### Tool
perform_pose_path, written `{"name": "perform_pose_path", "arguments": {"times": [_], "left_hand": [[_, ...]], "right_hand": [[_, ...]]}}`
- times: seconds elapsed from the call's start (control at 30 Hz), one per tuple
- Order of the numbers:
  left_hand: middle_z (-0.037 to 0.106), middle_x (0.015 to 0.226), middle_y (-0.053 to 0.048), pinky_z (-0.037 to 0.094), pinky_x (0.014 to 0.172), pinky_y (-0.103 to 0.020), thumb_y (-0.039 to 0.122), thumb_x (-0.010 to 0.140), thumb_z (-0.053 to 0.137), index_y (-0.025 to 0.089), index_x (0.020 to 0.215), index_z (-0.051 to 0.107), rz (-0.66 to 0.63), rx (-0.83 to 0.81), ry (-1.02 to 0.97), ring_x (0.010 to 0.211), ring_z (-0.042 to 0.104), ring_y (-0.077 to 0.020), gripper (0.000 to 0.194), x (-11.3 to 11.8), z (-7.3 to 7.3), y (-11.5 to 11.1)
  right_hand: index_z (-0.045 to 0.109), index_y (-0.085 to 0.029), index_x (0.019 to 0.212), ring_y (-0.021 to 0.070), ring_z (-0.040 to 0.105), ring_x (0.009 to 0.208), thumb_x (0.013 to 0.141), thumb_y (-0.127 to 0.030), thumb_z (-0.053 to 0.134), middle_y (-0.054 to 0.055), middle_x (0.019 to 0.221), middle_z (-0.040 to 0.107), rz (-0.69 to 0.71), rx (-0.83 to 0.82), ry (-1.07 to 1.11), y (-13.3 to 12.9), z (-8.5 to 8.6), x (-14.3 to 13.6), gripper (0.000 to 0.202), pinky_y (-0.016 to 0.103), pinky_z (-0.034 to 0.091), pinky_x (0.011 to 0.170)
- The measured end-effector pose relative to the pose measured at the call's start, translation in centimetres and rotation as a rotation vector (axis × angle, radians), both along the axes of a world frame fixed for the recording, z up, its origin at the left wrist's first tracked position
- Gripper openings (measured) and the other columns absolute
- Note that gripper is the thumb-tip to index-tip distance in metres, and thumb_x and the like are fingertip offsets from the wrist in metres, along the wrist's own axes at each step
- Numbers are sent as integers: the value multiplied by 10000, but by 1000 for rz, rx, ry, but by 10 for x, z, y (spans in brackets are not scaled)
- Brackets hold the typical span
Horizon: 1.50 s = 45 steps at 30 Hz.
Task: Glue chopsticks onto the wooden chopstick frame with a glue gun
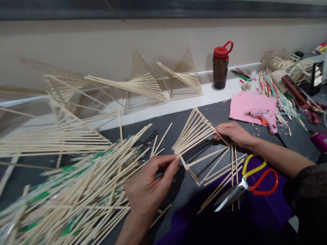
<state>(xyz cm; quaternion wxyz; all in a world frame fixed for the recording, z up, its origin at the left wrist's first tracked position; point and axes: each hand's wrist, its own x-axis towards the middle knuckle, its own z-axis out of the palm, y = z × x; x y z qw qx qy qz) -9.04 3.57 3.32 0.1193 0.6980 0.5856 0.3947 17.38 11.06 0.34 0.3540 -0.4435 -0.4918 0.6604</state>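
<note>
A small frame of thin wooden sticks (196, 131), twisted into a fan, stands on the dark tabletop in front of me. My left hand (153, 183) pinches the near left end of its front stick. At the stick's other end, my right hand (233, 134) closes thumb and fingers near the frame's right corner. Whether that stick is fixed to the frame I cannot tell. Scissors (244, 185) with one yellow and one red handle lie partly open below my right forearm, beside several loose sticks (221, 189).
A large pile of sticks (84, 190) with green-printed wrappers covers the left. Bigger stick structures (143, 86) stand along the wall. A dark bottle (220, 71) with a red lid is at the back. A pink glue gun (265, 119) rests on a pink sheet (240, 102), near clutter at right.
</note>
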Motion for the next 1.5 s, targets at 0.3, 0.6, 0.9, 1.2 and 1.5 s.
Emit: {"name": "perform_pose_path", "arguments": {"times": [0.3, 0.6, 0.9, 1.2, 1.5], "left_hand": [[737, 699, 33, 527, 574, -251, 418, 859, 646, 269, 835, 721, -1, -39, -2, 585, 676, -145, 168, 2, 3, -1], [728, 684, 37, 503, 547, -234, 395, 864, 639, 262, 825, 721, -25, 28, 37, 564, 664, -131, 161, -3, 1, 2], [733, 705, 47, 499, 551, -229, 366, 875, 631, 277, 829, 714, -55, 49, 61, 583, 669, -128, 129, -3, 3, 2], [724, 691, 49, 485, 551, -201, 355, 874, 648, 247, 832, 715, -78, 89, 49, 567, 657, -110, 134, -3, 0, 3], [722, 681, 50, 483, 552, -201, 349, 866, 660, 247, 819, 722, -60, 79, 16, 564, 655, -111, 128, -1, 0, 1]], "right_hand": [[740, -170, 752, 90, 550, 603, 831, -359, 687, 17, 677, 696, -22, -32, -32, 2, 2, -1, 212, 232, 404, 591], [732, -170, 776, 124, 629, 665, 821, -409, 648, 33, 722, 728, -37, -34, 51, 1, 4, -3, 257, 256, 469, 662], [751, -179, 787, 94, 549, 619, 773, -397, 706, 10, 719, 712, -8, 88, -20, 0, 1, 0, 223, 249, 409, 632], [746, -166, 753, 107, 569, 645, 765, -403, 706, 16, 700, 695, -26, 105, -58, 0, 1, 0, 241, 267, 445, 662], [762, -191, 762, 102, 581, 646, 749, -390, 695, 7, 693, 694, -53, 121, -72, 0, -1, -2, 210, 262, 472, 662]]}}
